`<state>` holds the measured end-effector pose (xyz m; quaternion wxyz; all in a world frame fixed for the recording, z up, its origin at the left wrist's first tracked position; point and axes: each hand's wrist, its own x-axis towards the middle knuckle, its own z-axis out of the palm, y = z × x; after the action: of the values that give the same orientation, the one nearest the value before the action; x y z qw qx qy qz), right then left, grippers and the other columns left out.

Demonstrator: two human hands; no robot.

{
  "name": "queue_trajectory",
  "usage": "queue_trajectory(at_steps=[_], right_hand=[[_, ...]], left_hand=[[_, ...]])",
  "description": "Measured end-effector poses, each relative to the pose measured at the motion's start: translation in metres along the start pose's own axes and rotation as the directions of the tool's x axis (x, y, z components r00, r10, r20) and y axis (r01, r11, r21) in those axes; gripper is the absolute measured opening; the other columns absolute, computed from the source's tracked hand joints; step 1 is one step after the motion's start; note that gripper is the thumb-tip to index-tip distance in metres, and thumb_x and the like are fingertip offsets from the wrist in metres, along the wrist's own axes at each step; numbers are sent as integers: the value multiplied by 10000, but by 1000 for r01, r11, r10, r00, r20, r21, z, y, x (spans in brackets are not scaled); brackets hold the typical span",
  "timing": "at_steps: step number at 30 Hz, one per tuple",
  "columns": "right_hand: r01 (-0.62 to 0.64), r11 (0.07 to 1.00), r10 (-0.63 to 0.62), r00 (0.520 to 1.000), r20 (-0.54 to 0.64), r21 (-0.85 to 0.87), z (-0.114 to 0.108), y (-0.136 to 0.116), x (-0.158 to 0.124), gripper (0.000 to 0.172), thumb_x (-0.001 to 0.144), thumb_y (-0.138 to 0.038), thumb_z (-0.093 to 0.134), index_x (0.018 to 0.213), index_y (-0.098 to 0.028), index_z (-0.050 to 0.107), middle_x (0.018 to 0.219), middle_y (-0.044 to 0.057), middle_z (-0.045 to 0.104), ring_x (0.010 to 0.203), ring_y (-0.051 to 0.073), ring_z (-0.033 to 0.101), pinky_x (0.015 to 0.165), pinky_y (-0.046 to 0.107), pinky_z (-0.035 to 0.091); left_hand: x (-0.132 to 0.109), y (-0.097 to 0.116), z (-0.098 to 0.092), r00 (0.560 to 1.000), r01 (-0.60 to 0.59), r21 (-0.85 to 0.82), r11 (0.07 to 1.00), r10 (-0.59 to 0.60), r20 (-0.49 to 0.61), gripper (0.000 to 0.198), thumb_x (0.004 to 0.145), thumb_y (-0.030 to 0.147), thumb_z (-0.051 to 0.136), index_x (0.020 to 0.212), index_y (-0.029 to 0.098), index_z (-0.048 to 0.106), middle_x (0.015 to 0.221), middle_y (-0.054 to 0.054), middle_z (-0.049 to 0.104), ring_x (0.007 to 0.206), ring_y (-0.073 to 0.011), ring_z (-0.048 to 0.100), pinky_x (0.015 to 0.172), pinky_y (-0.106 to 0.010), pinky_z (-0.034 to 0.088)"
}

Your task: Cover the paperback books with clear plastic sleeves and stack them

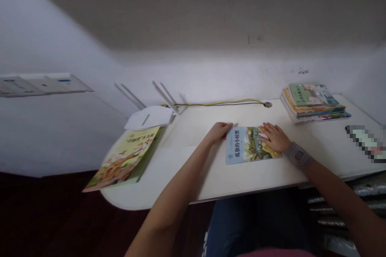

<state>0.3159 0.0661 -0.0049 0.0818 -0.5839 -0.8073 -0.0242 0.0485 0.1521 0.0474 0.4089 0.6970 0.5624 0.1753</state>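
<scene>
A thin picture book [250, 150] with a blue cover and green and yellow artwork lies on the white desk in front of me, turned sideways. At its upper left corner is my left hand [221, 131], closed with the fingers bent around the book's edge. My right hand [275, 138] rests flat on the right part of the cover, fingers stretched out. A grey band [298, 155] is around my right wrist. Part of the cover is hidden under the right hand.
A stack of books [313, 102] stands at the back right, near a pixelated phone-like object [366, 142]. At left, a yellow-green book [129, 156] overhangs the desk [187, 164] beside a white router [147, 117]. A yellow cable [217, 102] runs along the wall to a desk hole.
</scene>
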Motion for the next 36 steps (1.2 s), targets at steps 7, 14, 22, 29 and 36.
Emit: queue_trajectory(at_steps=[7, 14, 22, 29, 36], right_hand=[[10, 999, -9, 1000, -16, 44, 3, 0, -1, 547, 918, -490, 341, 1391, -218, 374, 1476, 103, 332, 1356, 266, 278, 1054, 497, 256], [-46, 809, 215, 951, -223, 586, 9, 22, 6, 541, 916, -506, 284, 1340, -203, 427, 1391, 116, 449, 1287, 222, 394, 1043, 407, 333], [-179, 761, 409, 878, -248, 623, 16, 35, 14, 414, 928, -273, 253, 1250, -151, 482, 1055, 118, 616, 985, 202, 576, 859, 366, 473], [-102, 881, 235, 942, -238, 462, 5, 8, 14, 178, 811, -113, 503, 901, -165, 648, 1059, 100, 587, 1028, 192, 512, 959, 334, 393], [-119, 929, 202, 956, -211, 349, 0, 8, 18, 146, 841, -145, 510, 898, -159, 643, 991, 82, 596, 962, 185, 515, 891, 310, 406]], left_hand=[[-53, -22, -1, 982, 111, -373, 921, -43, 186, 323, 710, 445, 660, 748, 134, 584, 659, -67, 649, 557, -127, 596, 517, -244, 498], [-64, -12, 2, 995, 28, -550, 835, 27, 91, 299, 664, 391, 690, 799, 183, 521, 646, 12, 623, 557, -124, 601, 440, -187, 411], [-11, 56, 6, 1000, -18, -767, 642, 29, 1, 142, 743, 239, 601, 732, 197, 465, 651, 34, 592, 560, -79, 573, 562, -210, 492], [89, 192, 100, 981, -10, -741, 672, 151, 123, 93, 828, 189, 550, 779, 165, 475, 628, 25, 561, 531, -68, 559, 551, -197, 487], [161, 244, 157, 976, 32, -656, 754, 118, 183, 232, 891, 260, 511, 1076, 125, 546, 976, -68, 615, 798, -138, 611, 699, -315, 527]])
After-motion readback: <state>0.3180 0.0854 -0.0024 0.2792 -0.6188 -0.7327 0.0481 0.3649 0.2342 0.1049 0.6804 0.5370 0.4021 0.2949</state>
